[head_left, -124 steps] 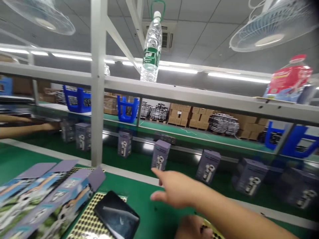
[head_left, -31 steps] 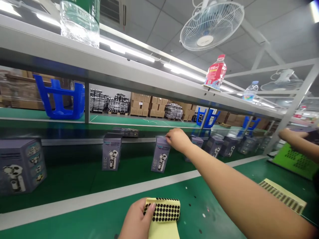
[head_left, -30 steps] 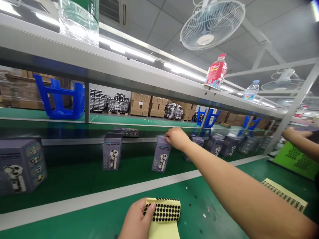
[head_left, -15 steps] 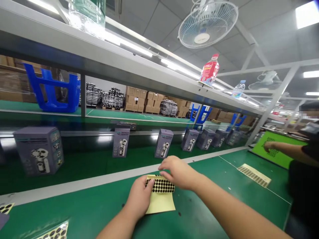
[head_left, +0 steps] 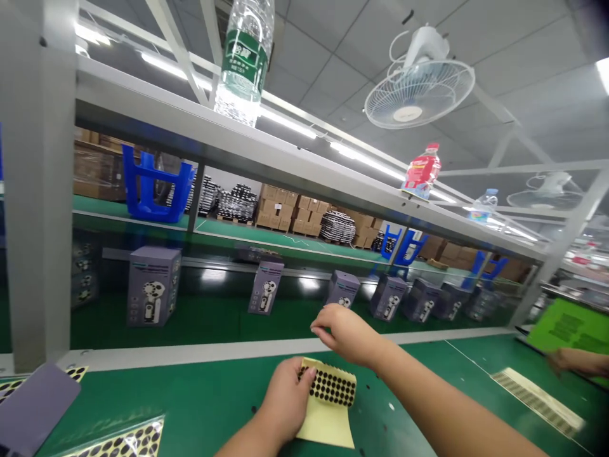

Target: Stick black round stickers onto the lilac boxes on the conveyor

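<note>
My left hand [head_left: 285, 401] grips a yellow backing sheet [head_left: 328, 412] carrying rows of round black stickers [head_left: 329, 384], and rests low on the green bench [head_left: 200, 397]. My right hand [head_left: 345, 335] hangs just above the sheet's top edge, fingers bunched, with nothing visible in them. Beyond the bench, several grey-purple product boxes stand upright on a green conveyor belt; the nearest to my right hand is one box [head_left: 341, 289]. Another box [head_left: 265, 287] stands to its left.
A metal shelf [head_left: 190, 139] runs overhead, holding plastic bottles. A co-worker's hand [head_left: 566, 362] reaches over a bright green perforated board [head_left: 571, 327]. A strip-covered yellow sheet [head_left: 537, 398] lies on the bench at right; a purple card [head_left: 33, 406] and a packet of dot stickers [head_left: 118, 441] lie at lower left.
My right hand has come back from a box on the conveyor to just above the sticker sheet. My left hand still holds the sheet, and the view has swung slightly.
</note>
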